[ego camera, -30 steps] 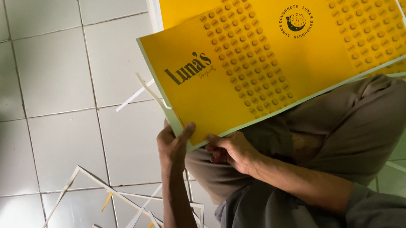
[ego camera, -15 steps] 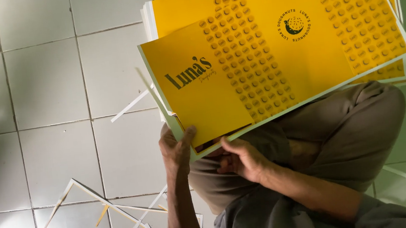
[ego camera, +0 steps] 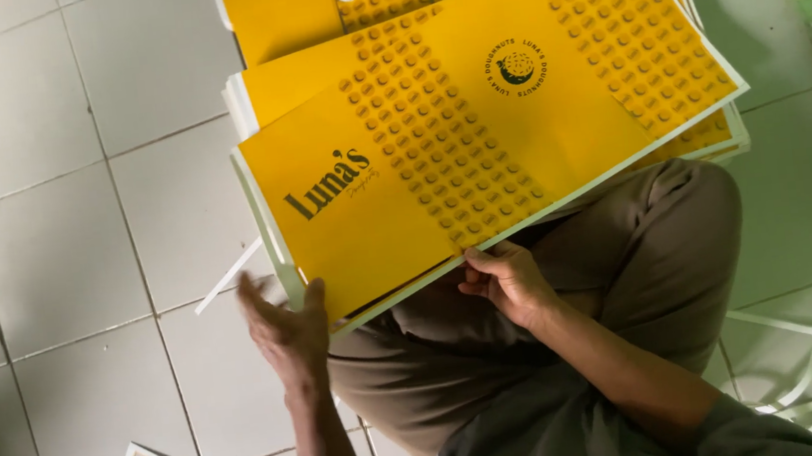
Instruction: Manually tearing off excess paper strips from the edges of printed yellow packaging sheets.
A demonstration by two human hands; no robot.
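Trimmed white card strips (ego camera: 230, 275) on the tiled floor (ego camera: 31, 197) at left. Left hand (ego camera: 288, 329), fingers spread, cupped the near corner of the stack of yellow printed sheets (ego camera: 477, 140) resting on the lap. Right hand (ego camera: 507, 280) pinched the stack's lower edge. Judged mid-squaring; next called for level support under both edges.

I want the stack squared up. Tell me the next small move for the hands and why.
Probably nudge the top yellow sheet back with the left hand, which sits at its near corner. That sheet lies skewed over the yellow stack beneath, whose edges fan out on both sides. The right hand is under the near edge and could steady it.
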